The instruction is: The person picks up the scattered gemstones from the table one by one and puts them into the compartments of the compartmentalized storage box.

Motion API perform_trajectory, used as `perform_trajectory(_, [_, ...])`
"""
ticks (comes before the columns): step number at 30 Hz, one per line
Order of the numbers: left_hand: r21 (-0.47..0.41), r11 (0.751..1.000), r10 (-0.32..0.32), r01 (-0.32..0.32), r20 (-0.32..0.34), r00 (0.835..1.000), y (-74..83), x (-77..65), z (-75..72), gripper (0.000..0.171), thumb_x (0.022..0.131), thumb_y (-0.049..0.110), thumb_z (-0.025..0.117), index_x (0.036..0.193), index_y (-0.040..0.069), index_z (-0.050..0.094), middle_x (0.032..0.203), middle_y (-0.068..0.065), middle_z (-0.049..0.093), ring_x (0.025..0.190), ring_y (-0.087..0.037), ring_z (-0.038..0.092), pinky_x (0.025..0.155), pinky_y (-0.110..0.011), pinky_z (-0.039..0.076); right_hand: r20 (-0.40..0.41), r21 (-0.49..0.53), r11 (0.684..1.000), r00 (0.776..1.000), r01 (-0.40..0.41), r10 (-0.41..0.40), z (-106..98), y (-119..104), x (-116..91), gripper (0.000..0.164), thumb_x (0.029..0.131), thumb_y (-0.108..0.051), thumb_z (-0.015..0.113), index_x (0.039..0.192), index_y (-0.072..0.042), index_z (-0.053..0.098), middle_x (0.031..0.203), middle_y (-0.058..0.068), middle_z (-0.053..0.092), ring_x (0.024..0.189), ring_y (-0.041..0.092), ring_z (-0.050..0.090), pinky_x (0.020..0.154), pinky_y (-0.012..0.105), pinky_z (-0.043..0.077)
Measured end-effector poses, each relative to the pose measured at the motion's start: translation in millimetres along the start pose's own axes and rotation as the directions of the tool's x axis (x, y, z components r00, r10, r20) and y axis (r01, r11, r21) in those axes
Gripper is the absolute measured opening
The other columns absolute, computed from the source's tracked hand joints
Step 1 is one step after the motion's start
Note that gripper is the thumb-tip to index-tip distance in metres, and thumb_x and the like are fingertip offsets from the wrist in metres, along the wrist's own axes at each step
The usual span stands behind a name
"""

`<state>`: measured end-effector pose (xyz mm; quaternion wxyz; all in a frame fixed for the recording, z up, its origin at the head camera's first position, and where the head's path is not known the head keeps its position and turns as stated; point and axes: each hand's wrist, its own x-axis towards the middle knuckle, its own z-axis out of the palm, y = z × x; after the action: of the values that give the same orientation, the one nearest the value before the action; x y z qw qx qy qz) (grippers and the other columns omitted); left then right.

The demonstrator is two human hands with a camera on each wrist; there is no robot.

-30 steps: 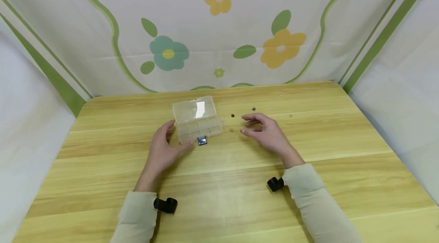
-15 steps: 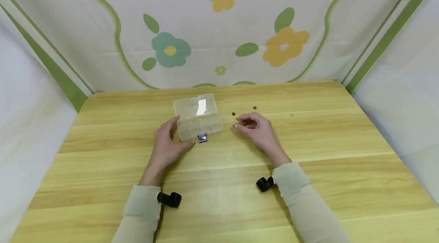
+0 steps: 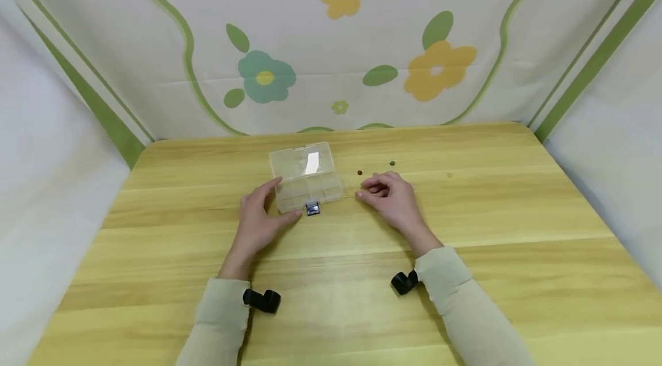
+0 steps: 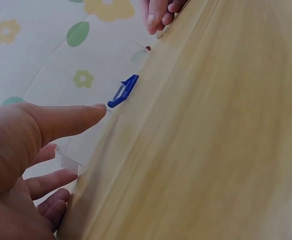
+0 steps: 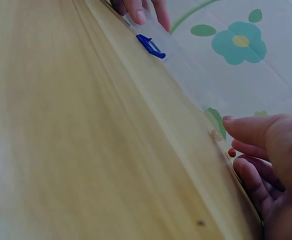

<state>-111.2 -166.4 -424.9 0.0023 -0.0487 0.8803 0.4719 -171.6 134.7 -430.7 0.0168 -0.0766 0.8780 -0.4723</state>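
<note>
A clear plastic compartment box (image 3: 308, 189) stands with its lid (image 3: 300, 160) raised and a blue latch (image 3: 312, 208) at its front. My left hand (image 3: 260, 219) rests around its left front corner, the thumb near the latch and the other fingers along the left side. To the right of the box my right hand (image 3: 393, 202) hovers low over the table, thumb and fingertips apart in the right wrist view. Just beyond that thumb lies a pale translucent bead (image 5: 217, 135). A small dark red bead (image 5: 231, 153) shows past it, between thumb and fingers.
Behind the right hand lies a grey-green stone (image 3: 392, 163), and farther right a pale bead (image 3: 449, 175). The wooden table (image 3: 331, 297) ends at a flower-printed curtain (image 3: 310, 44). Black cameras sit on both wrists, including the left wrist camera (image 3: 262, 300).
My right hand has moved left toward the box, and its thumb and fingertips have drawn closer together. The left hand stays at the box. The whole view has shifted slightly.
</note>
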Motion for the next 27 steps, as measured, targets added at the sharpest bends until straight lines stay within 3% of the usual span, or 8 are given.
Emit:
perform_trajectory(10, [-0.007, 1.0, -0.022, 0.022, -0.003, 1.0, 3.0, 2.5, 3.6, 0.083, 0.092, 0.026, 0.087, 0.163, 0.018, 0.046, 0.171, -0.012, 0.042, 0.141, -0.034, 0.032, 0.122, -0.059, 0.033, -0.004, -0.041, 0.999, 1.0, -0.004, 0.004, 0.7, 2.3, -0.5, 0.026, 0.094, -0.028, 0.085, 0.115, -0.012, 0.081, 0.116, 0.008, 0.067, 0.098, 0.021, 0.065, 0.085, 0.03, 0.054])
perform_trajectory(18, [-0.028, 0.999, -0.038, 0.038, -0.009, 0.999, 0.2, 1.0, 2.5, 0.085, 0.092, 0.039, 0.085, 0.164, 0.02, 0.044, 0.17, -0.012, 0.042, 0.139, -0.033, 0.032, 0.122, -0.061, 0.033, -0.007, -0.033, 0.999, 1.0, -0.007, 0.007, 5.7, 0.3, 0.1, 0.025, 0.093, -0.026, 0.086, 0.114, -0.012, 0.081, 0.116, 0.008, 0.066, 0.097, 0.021, 0.064, 0.086, 0.031, 0.054])
perform_trajectory(27, [-0.009, 0.999, -0.033, 0.032, -0.03, 0.999, 1.0, 2.2, 3.6, 0.083, 0.094, 0.036, 0.084, 0.164, 0.017, 0.044, 0.167, -0.014, 0.046, 0.141, -0.034, 0.033, 0.122, -0.058, 0.034, -0.022, -0.051, 0.999, 1.0, -0.007, 0.006, 7.9, -1.0, 0.6, 0.025, 0.093, -0.026, 0.086, 0.113, -0.011, 0.081, 0.116, 0.01, 0.066, 0.098, 0.022, 0.065, 0.087, 0.034, 0.055])
